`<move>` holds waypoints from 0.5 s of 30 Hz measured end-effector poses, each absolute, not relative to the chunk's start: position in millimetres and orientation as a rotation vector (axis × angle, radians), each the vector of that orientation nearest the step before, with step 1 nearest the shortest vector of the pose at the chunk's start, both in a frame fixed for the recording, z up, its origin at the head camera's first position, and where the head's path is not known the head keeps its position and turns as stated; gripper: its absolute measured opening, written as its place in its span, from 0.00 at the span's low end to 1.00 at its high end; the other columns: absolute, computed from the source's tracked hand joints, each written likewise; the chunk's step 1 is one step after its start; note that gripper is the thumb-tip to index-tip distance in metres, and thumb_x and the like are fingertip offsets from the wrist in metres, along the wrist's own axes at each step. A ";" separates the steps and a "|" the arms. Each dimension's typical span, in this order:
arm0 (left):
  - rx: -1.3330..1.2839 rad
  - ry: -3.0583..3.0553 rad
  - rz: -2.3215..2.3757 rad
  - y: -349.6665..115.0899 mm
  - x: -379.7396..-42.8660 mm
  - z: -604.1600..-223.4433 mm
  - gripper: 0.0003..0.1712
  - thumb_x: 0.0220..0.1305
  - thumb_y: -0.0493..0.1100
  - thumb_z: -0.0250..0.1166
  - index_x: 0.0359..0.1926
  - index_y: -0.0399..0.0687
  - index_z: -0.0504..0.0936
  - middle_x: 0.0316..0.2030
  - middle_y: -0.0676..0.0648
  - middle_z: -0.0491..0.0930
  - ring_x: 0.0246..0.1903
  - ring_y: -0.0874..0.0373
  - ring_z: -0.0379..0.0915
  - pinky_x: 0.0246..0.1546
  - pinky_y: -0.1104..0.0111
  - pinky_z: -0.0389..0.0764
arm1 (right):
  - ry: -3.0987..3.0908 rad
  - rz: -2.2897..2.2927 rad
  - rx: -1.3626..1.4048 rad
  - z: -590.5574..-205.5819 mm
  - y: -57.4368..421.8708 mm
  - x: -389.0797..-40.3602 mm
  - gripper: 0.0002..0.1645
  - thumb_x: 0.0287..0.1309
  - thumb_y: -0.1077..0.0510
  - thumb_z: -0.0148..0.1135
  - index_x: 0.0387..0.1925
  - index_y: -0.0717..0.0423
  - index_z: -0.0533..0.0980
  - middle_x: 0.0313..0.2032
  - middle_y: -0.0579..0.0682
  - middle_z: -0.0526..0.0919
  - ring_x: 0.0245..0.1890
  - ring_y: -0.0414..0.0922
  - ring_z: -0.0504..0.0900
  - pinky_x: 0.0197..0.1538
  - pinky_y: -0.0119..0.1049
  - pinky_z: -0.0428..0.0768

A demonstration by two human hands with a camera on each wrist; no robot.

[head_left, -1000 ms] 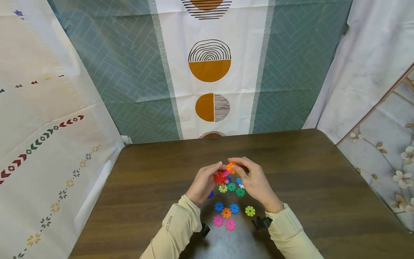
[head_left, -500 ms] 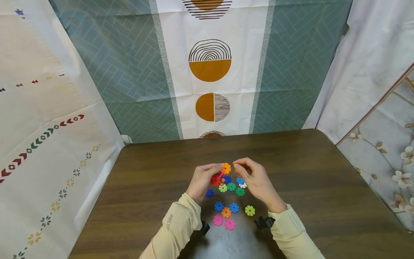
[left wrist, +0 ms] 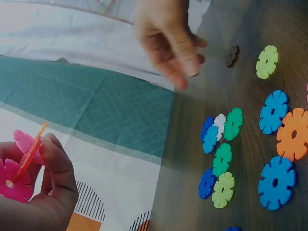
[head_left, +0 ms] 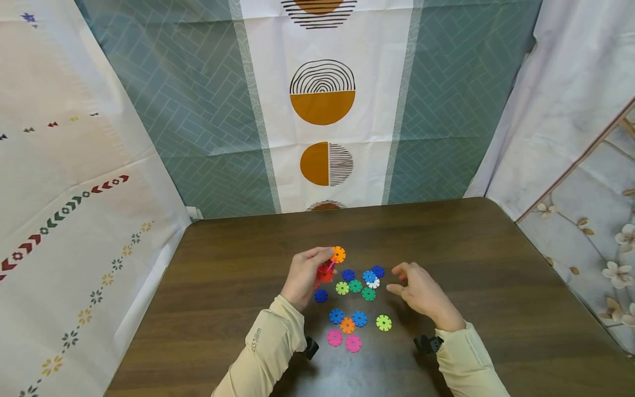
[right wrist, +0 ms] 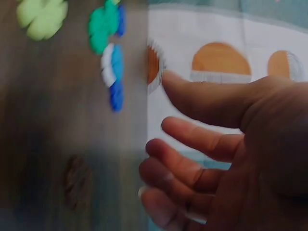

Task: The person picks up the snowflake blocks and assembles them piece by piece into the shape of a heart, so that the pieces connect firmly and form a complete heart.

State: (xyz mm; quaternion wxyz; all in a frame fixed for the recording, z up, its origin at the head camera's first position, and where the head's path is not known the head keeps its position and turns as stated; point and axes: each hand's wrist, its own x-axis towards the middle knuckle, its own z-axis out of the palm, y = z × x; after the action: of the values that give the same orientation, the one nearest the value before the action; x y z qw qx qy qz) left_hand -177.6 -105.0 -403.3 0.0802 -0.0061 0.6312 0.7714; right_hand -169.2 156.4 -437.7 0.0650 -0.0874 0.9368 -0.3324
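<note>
My left hand (head_left: pixel 301 278) pinches a small cluster of joined, notched plastic flower discs above the table. An orange disc (head_left: pixel 339 254) tops the cluster, with a red disc (head_left: pixel 324 274) lower down and a pink disc (left wrist: pixel 13 179) between or beside them. Fingers hide part of how they join. To the right of the loose discs hovers my right hand (head_left: pixel 424 292), holding nothing, its fingers loosely bent and apart. Near it, a brown disc (left wrist: pixel 232 56) lies on the table. A white disc (head_left: pixel 373 283) and a light blue disc (head_left: pixel 369 276) overlap left of that hand.
Loose discs lie on the brown table (head_left: pixel 223 309): a dark blue disc (head_left: pixel 321 296), a green disc (head_left: pixel 369 294), a yellow-green disc (head_left: pixel 383 323), an orange one (head_left: pixel 348 325) and a pink one (head_left: pixel 353 344) among several. A patterned cloth (head_left: pixel 213 110) hangs behind.
My right hand has let go of the orange disc and moved right and down toward the table. The left hand, still holding the cluster, has shifted slightly left.
</note>
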 end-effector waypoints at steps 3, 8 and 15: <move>-0.021 1.887 2.301 -106.0 -177.8 -404.4 0.17 0.67 0.43 0.62 0.47 0.31 0.82 0.31 0.43 0.81 0.24 0.58 0.80 0.31 0.68 0.83 | 2.874 -0.837 -0.222 -443.5 165.2 -166.6 0.26 0.55 0.54 0.70 0.52 0.64 0.75 0.43 0.57 0.76 0.40 0.51 0.75 0.40 0.50 0.79; -0.022 1.883 2.281 -107.1 -177.4 -406.0 0.18 0.68 0.44 0.60 0.49 0.31 0.81 0.32 0.42 0.82 0.27 0.55 0.81 0.32 0.69 0.83 | 2.887 -0.665 -0.167 -449.5 179.3 -162.7 0.28 0.47 0.51 0.76 0.46 0.62 0.77 0.41 0.56 0.75 0.40 0.54 0.71 0.40 0.52 0.75; -0.027 1.883 2.274 -108.1 -177.8 -406.7 0.18 0.68 0.42 0.59 0.51 0.32 0.79 0.32 0.42 0.82 0.27 0.54 0.81 0.34 0.66 0.84 | 2.823 -0.595 -0.165 -453.7 188.5 -163.0 0.28 0.41 0.50 0.79 0.40 0.58 0.75 0.35 0.50 0.74 0.35 0.50 0.72 0.38 0.52 0.75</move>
State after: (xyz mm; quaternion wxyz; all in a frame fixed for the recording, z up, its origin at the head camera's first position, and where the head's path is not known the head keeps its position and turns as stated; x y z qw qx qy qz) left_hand -177.8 -108.1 -406.7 0.0944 -0.0091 0.6349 0.7667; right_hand -163.0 188.5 -453.7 0.1254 -0.0568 0.9692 -0.2041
